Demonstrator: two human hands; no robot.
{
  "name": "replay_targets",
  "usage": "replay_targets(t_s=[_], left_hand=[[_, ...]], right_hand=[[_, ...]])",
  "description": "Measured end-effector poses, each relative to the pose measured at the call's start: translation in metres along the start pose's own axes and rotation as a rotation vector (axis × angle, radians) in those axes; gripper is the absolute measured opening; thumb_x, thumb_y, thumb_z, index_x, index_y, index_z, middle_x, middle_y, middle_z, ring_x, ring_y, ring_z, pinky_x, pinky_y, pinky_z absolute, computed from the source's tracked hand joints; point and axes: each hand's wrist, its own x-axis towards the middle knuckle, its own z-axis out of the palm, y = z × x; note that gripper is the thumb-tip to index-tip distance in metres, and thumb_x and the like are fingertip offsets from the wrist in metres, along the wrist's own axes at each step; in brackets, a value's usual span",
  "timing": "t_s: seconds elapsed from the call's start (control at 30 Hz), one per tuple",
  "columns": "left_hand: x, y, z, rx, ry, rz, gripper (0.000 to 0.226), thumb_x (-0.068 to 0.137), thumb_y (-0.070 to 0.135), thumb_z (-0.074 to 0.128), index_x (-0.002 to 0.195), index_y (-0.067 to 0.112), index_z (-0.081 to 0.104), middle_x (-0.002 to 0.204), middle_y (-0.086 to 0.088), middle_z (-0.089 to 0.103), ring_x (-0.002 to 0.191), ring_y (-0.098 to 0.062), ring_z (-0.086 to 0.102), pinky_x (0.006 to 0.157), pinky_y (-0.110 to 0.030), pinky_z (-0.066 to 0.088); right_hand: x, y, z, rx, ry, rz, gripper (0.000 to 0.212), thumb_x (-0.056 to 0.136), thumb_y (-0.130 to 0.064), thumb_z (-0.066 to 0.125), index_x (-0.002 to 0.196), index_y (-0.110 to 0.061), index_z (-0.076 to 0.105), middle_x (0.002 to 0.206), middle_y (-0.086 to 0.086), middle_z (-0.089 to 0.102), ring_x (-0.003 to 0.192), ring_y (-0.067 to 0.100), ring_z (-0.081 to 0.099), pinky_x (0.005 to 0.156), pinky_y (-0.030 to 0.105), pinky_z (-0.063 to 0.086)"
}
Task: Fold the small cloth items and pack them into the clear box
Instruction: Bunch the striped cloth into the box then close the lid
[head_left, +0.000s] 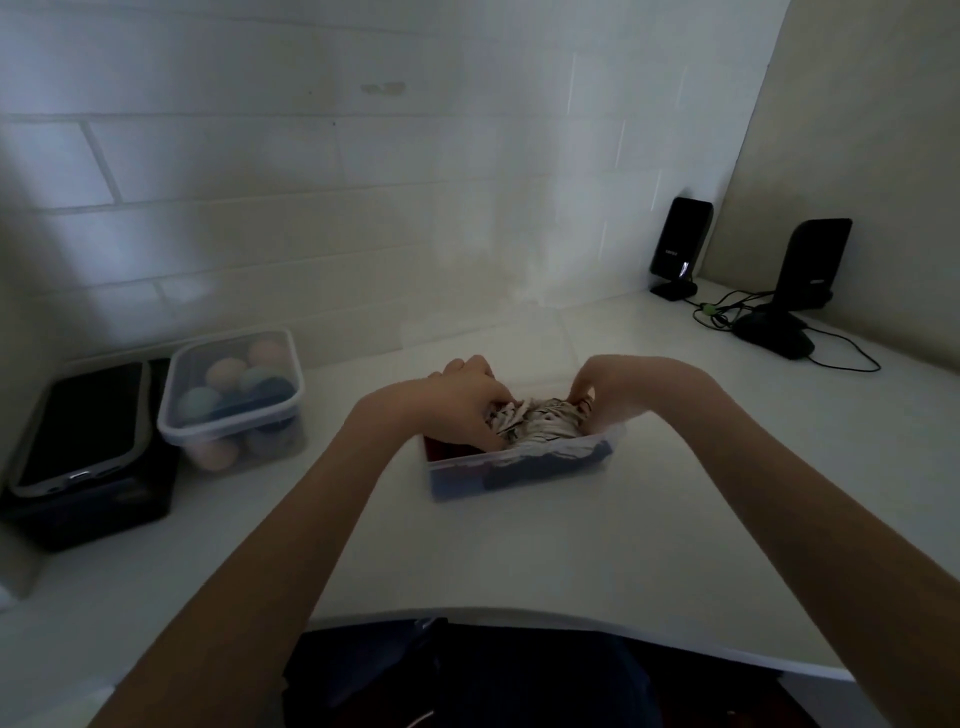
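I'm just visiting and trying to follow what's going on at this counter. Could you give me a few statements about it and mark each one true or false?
1. Both hands are at the clear box, pressing a striped cloth into it. True: the left hand and right hand each meet the cloth at one end.
2. The clear box holds only the striped cloth. False: dark blue and red cloth show through its front wall.
3. The lidded tub at the left holds coloured balls. True.
4. A phone lies inside that tub. False: it rests on a black case beside the tub.
5. Two black devices on stands sit in the far right corner. True.
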Motion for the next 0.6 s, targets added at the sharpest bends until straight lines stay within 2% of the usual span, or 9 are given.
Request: replay_targets(t_s=[0.1,0.13,0.23,0.27,0.33,0.37,0.43,0.5,0.6], left_hand=[[-0.007,0.0,-0.009,-0.104,0.049,0.055,0.053,0.082,0.038,0.062,0.13,0.02,0.049,0.133,-0.006,0.037,0.124,-0.023,0.032,0.105,-0.037,0.032],[-0.009,0.001,-0.011,-0.138,0.101,0.088,0.05,0.083,0.037,0.063,0.128,0.02,0.053,0.134,-0.005,0.039,0.125,-0.021,0.033,0.106,-0.035,0.031],[-0.014,0.007,-0.014,-0.246,0.242,0.194,0.036,0.08,0.03,0.069,0.114,0.02,0.064,0.129,-0.001,0.05,0.12,-0.014,0.042,0.104,-0.03,0.033],[-0.014,0.009,-0.014,-0.264,0.267,0.216,0.032,0.079,0.026,0.07,0.11,0.02,0.067,0.126,-0.001,0.054,0.116,-0.013,0.047,0.102,-0.03,0.036],[-0.012,0.011,-0.014,-0.272,0.294,0.235,0.029,0.076,0.021,0.072,0.105,0.02,0.069,0.118,0.0,0.06,0.108,-0.012,0.053,0.097,-0.029,0.04],[-0.01,0.011,-0.013,-0.261,0.295,0.233,0.03,0.075,0.021,0.073,0.104,0.02,0.07,0.115,0.001,0.062,0.105,-0.012,0.054,0.095,-0.028,0.042],[-0.006,0.011,-0.012,-0.208,0.275,0.216,0.033,0.073,0.021,0.073,0.106,0.021,0.068,0.111,0.001,0.063,0.098,-0.012,0.054,0.089,-0.027,0.043],[-0.002,0.011,-0.009,-0.129,0.245,0.185,0.039,0.072,0.019,0.072,0.11,0.022,0.066,0.11,0.0,0.064,0.094,-0.014,0.054,0.086,-0.029,0.046],[0.003,0.013,0.0,-0.056,0.179,0.124,0.046,0.071,0.023,0.07,0.116,0.024,0.059,0.109,0.001,0.062,0.093,-0.016,0.054,0.083,-0.034,0.049]], right_hand=[[-0.004,0.006,0.003,0.111,0.096,-0.047,0.042,0.077,-0.023,0.067,0.118,-0.018,0.062,0.126,0.006,0.056,0.112,0.025,0.053,0.088,0.032,0.044],[-0.004,0.007,0.004,0.159,0.118,-0.045,0.041,0.075,-0.023,0.068,0.116,-0.023,0.063,0.127,0.003,0.054,0.112,0.024,0.051,0.09,0.033,0.043],[-0.004,0.014,0.003,0.201,0.233,-0.069,0.037,0.074,-0.029,0.072,0.11,-0.03,0.063,0.128,-0.004,0.051,0.12,0.022,0.047,0.103,0.048,0.036],[-0.005,0.014,0.0,0.238,0.291,-0.126,0.034,0.075,-0.03,0.073,0.108,-0.029,0.063,0.126,-0.005,0.054,0.119,0.02,0.049,0.102,0.047,0.038],[-0.009,0.012,-0.008,0.388,0.376,-0.307,0.025,0.077,-0.024,0.073,0.101,-0.025,0.066,0.109,-0.004,0.065,0.106,0.015,0.059,0.091,0.033,0.046],[-0.01,0.01,-0.012,0.428,0.377,-0.369,0.022,0.077,-0.021,0.073,0.098,-0.022,0.067,0.101,-0.004,0.068,0.098,0.012,0.062,0.086,0.027,0.048],[-0.01,0.006,-0.017,0.346,0.279,-0.388,0.025,0.077,-0.019,0.073,0.101,-0.02,0.067,0.1,-0.005,0.067,0.094,0.01,0.062,0.083,0.022,0.046],[-0.005,0.001,-0.014,0.175,0.153,-0.334,0.033,0.077,-0.017,0.071,0.11,-0.019,0.064,0.108,-0.004,0.065,0.098,0.014,0.059,0.086,0.027,0.046],[0.001,-0.006,-0.006,-0.084,0.052,-0.303,0.038,0.079,-0.012,0.06,0.116,-0.016,0.06,0.116,0.004,0.063,0.101,0.024,0.058,0.089,0.035,0.049]])
